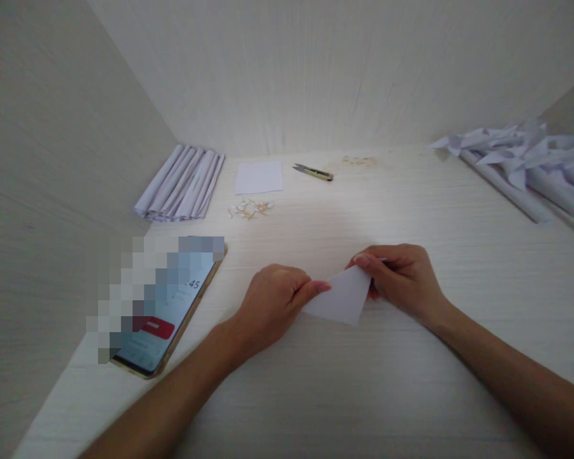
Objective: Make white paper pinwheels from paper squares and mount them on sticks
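Between my two hands is a small white sheet of paper (344, 297), held a little above the table and tilted. My left hand (278, 294) is closed on its left side, with the thumb lying over the paper. The thumb and fingers of my right hand (402, 277) pinch its upper right corner. A thin pale tip shows just above the right fingers; I cannot make out whether it is paper or something else. The left fingers beneath the paper are hidden.
A phone (182, 306), partly blurred out, lies left. Farther back are rolled paper tubes (184, 182), a white paper square (259, 177), cotton-tipped pieces (251, 208), thread snips (313, 171) and small pale bits (360, 161). Paper pinwheels (516, 153) on tubes lie at right. Walls enclose the table.
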`<state>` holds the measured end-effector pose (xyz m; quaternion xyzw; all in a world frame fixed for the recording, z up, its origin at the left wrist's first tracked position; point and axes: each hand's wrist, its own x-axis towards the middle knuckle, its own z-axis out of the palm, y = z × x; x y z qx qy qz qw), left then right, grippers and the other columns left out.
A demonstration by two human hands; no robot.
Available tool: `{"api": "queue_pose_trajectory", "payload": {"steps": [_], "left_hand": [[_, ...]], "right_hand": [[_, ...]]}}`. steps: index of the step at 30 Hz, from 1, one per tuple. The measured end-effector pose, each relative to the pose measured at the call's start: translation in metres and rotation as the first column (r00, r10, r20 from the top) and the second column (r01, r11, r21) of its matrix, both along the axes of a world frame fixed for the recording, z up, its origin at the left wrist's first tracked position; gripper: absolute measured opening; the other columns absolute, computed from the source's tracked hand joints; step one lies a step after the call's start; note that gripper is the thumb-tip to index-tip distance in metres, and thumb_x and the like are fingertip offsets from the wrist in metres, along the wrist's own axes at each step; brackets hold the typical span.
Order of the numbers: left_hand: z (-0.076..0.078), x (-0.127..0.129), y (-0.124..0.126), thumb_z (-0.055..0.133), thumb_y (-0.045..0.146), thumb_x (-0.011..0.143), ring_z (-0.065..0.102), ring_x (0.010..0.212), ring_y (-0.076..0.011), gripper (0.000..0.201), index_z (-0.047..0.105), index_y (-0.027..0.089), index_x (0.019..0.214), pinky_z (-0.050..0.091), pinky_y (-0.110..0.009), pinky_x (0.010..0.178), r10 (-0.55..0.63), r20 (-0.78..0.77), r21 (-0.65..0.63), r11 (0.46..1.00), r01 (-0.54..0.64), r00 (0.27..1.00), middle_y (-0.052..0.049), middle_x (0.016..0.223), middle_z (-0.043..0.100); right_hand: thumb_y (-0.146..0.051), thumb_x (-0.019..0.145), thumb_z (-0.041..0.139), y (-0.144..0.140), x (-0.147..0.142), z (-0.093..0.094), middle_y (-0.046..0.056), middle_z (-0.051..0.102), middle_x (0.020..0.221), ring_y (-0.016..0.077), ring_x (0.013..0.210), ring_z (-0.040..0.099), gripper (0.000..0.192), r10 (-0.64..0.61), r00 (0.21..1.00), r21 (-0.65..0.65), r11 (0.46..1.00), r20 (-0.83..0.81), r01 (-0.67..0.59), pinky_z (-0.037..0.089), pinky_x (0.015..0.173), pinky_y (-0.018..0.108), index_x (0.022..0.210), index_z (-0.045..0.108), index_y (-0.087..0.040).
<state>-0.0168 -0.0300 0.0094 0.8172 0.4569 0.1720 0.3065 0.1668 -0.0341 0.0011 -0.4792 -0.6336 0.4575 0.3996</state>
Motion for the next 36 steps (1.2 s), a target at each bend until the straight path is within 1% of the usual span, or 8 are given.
{"api": "queue_pose_trajectory", "payload": {"steps": [5,8,11,15,19,25,31,36], "left_hand": [[-0.005,-0.004,0.003,0.043,0.047,0.074,0.026,0.04,-0.0061,0.05,0.037,0.014,0.037,0.016,-0.023,0.044,-0.099,-0.066,0.038,0.994,0.101,0.993,0.005,0.038,0.031],[-0.006,-0.005,0.003,0.042,0.05,0.073,0.026,0.041,-0.0063,0.051,0.038,0.014,0.037,0.015,-0.023,0.044,-0.146,-0.118,0.045,0.987,0.152,0.982,0.004,0.038,0.032],[-0.006,-0.004,0.003,0.042,0.052,0.072,0.026,0.041,-0.0064,0.052,0.036,0.014,0.037,0.014,-0.023,0.045,-0.153,-0.161,0.058,0.985,0.164,0.975,0.004,0.038,0.031],[-0.006,-0.005,0.004,0.042,0.054,0.071,0.026,0.04,-0.0066,0.053,0.036,0.014,0.037,0.014,-0.023,0.045,-0.152,-0.186,0.083,0.982,0.169,0.971,0.004,0.038,0.03],[-0.005,-0.007,0.004,0.035,0.052,0.076,0.028,0.041,-0.0071,0.054,0.04,0.014,0.038,0.015,-0.023,0.045,-0.153,-0.2,0.072,0.983,0.17,0.968,0.003,0.039,0.036],[-0.001,-0.005,0.003,0.032,0.048,0.079,0.03,0.041,-0.0068,0.053,0.042,0.014,0.04,0.018,-0.022,0.045,-0.174,-0.194,0.009,0.984,0.18,0.965,0.002,0.04,0.04],[-0.002,-0.006,0.006,0.046,0.044,0.074,0.024,0.039,-0.0043,0.05,0.032,0.013,0.037,0.018,-0.021,0.043,-0.198,-0.094,0.022,0.979,0.201,0.976,0.006,0.037,0.027],[-0.003,-0.009,0.007,0.051,0.042,0.071,0.022,0.039,-0.0032,0.05,0.028,0.013,0.037,0.019,-0.02,0.042,-0.222,-0.057,0.149,0.962,0.228,0.973,0.008,0.038,0.024]], "right_hand": [[-0.035,0.074,0.05,0.003,0.009,0.008,-0.005,0.035,0.04,0.0058,0.036,0.03,0.033,0.178,0.964,-0.008,0.984,0.196,-0.18,0.02,0.035,0.021,0.046,0.047,-0.017],[-0.035,0.077,0.045,0.004,0.013,0.011,-0.006,0.031,0.04,0.0057,0.038,0.027,0.038,0.325,0.877,-0.012,0.939,0.353,-0.344,0.019,0.038,0.021,0.044,0.041,-0.017],[-0.034,0.079,0.043,0.003,0.011,0.011,-0.005,0.035,0.044,0.0062,0.04,0.029,0.038,0.392,0.785,0.004,0.894,0.48,-0.448,0.02,0.041,0.022,0.046,0.04,-0.016],[-0.033,0.081,0.04,0.002,0.008,0.012,-0.005,0.033,0.044,0.0061,0.041,0.028,0.039,0.478,0.708,-0.039,0.841,0.52,-0.539,0.02,0.043,0.022,0.046,0.037,-0.016],[-0.034,0.083,0.035,0.0,0.009,0.015,-0.006,0.026,0.043,0.0058,0.039,0.026,0.042,0.558,0.687,-0.126,0.81,0.465,-0.573,0.019,0.041,0.021,0.045,0.032,-0.016],[-0.034,0.083,0.035,-0.001,0.008,0.018,-0.006,0.023,0.043,0.0053,0.039,0.023,0.043,0.596,0.721,-0.195,0.801,0.353,-0.567,0.019,0.039,0.021,0.044,0.028,-0.017],[-0.031,0.082,0.038,0.001,0.008,0.014,-0.007,0.02,0.043,0.0041,0.039,0.022,0.041,0.598,0.693,-0.126,0.786,0.402,-0.605,0.019,0.041,0.02,0.046,0.027,-0.016],[-0.029,0.082,0.038,0.001,0.008,0.011,-0.007,0.023,0.042,0.004,0.04,0.023,0.04,0.541,0.674,-0.038,0.793,0.503,-0.608,0.02,0.044,0.021,0.047,0.027,-0.016]]}}
